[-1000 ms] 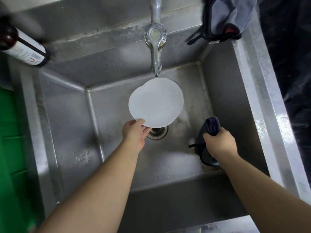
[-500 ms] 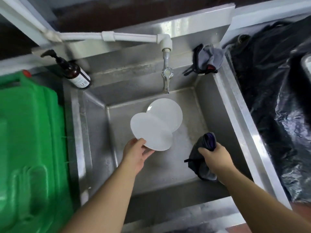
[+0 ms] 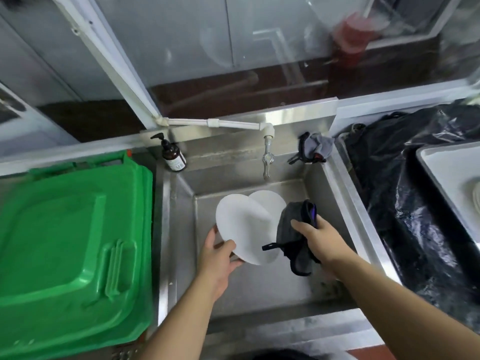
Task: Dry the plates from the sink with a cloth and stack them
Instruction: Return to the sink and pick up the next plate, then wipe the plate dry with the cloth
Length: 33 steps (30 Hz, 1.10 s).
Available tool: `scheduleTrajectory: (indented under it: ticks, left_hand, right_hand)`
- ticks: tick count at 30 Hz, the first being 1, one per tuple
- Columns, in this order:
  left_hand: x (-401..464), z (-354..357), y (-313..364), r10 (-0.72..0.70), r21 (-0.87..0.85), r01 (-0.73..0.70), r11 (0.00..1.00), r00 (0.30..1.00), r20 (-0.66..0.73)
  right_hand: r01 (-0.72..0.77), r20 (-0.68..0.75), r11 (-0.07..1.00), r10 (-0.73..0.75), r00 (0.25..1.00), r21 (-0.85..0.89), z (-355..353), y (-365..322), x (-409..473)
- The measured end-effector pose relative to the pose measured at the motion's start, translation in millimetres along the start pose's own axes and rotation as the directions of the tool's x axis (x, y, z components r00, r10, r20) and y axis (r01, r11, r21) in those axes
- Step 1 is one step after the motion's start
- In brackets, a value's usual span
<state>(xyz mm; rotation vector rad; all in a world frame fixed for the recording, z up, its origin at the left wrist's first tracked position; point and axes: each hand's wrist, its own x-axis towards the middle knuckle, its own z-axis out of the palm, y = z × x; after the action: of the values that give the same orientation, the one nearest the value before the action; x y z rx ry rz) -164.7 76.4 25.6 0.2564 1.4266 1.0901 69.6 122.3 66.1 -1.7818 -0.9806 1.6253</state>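
Head view: left hand [image 3: 218, 255] pinches the near rim of a white plate [image 3: 244, 227] tilted over the steel sink [image 3: 262, 287], overlapping a second white plate [image 3: 270, 203] behind it. Right hand [image 3: 317, 236] grips a dark grey cloth [image 3: 291, 229] touching the front plate's right edge. Green bin lid [image 3: 70, 250] sits left of the sink.

L hand [image 3: 218, 255] holds plate [image 3: 244, 227], R hand [image 3: 320, 236] cloth [image 3: 293, 227]
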Motion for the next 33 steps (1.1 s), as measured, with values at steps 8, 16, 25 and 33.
scheduleTrajectory:
  ticks: [8,16,25,33]
  left_hand:
    - [-75.9,57.8,23.9,0.131,-0.028,-0.129,0.991,0.987,0.097]
    - [-111.6,95.0,48.3,0.227,-0.097,-0.213,0.972,0.960,0.163]
    - [-124.0,94.2,78.3,0.228,-0.091,-0.210,0.973,0.931,0.285]
    - [-129.9,73.7,99.5,0.295,-0.228,-0.231,0.946,0.907,0.302]
  right_hand:
    - [0.634,0.392,0.597,-0.498,0.773,-0.491,12.3,-53.2,-27.2]
    - [0.632,0.472,0.638,-0.435,0.767,-0.439,-1.6,-73.2,-56.7]
    - [0.745,0.401,0.503,-0.633,0.662,-0.438,21.1,-111.6,-63.2]
    - [0.635,0.131,0.576,-0.679,0.722,-0.515,31.5,-153.3,-31.0]
